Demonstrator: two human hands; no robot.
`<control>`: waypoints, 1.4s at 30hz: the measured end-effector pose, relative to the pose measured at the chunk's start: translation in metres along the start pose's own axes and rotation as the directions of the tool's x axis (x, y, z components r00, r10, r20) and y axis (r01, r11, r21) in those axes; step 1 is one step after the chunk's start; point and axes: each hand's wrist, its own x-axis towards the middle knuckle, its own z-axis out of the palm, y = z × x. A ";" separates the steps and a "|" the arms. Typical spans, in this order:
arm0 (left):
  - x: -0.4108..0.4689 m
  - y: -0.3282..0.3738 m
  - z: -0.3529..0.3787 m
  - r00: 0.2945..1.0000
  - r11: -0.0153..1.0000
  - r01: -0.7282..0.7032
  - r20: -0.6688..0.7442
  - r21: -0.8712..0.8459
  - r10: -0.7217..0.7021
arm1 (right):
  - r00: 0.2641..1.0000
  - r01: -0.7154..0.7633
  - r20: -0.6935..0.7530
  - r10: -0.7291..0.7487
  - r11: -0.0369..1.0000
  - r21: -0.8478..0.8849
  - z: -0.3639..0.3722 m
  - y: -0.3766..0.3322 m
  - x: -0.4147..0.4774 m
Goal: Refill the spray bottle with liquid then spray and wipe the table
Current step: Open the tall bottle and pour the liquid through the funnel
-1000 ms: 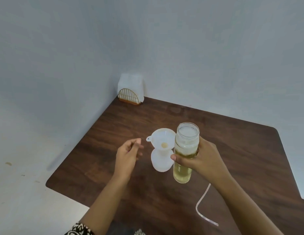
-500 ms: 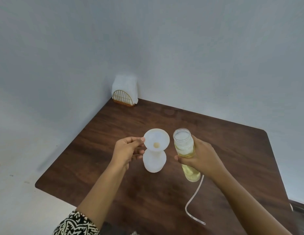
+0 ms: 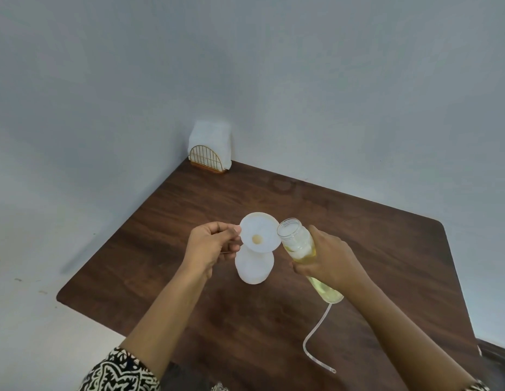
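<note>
A white spray bottle body [image 3: 254, 266] stands upright on the dark wooden table [image 3: 189, 210], with a white funnel [image 3: 260, 232] seated in its neck. My left hand [image 3: 213, 248] pinches the funnel's small tab at its left rim. My right hand [image 3: 328, 261] grips a clear jar [image 3: 296, 244] of yellow liquid, tilted so its open mouth leans over the funnel's right edge. No liquid is seen leaving the jar.
A clear thin tube [image 3: 316, 338] lies curled on the table near the front, below the jar. A napkin holder with white napkins [image 3: 210, 149] stands in the far corner against the grey wall. Table edges fall off at left and right.
My left hand closed on the funnel's tab. My right hand tipped the upright jar toward the funnel, bringing its mouth against the rim. The view also shifted.
</note>
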 end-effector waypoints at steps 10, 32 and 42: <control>0.000 -0.003 0.000 1.000 1.000 -0.020 -0.006 0.016 0.020 | 1.000 0.011 0.030 -0.005 0.983 -0.185 -0.002 -0.004 0.001; 0.003 -0.007 0.000 1.000 1.000 0.000 0.003 -0.010 0.000 | 0.995 0.043 0.095 -0.012 0.942 -0.332 -0.013 -0.012 0.005; 0.004 -0.006 0.000 1.000 1.000 0.001 0.019 -0.025 0.000 | 0.993 0.064 0.115 -0.023 0.928 -0.368 -0.017 -0.012 0.007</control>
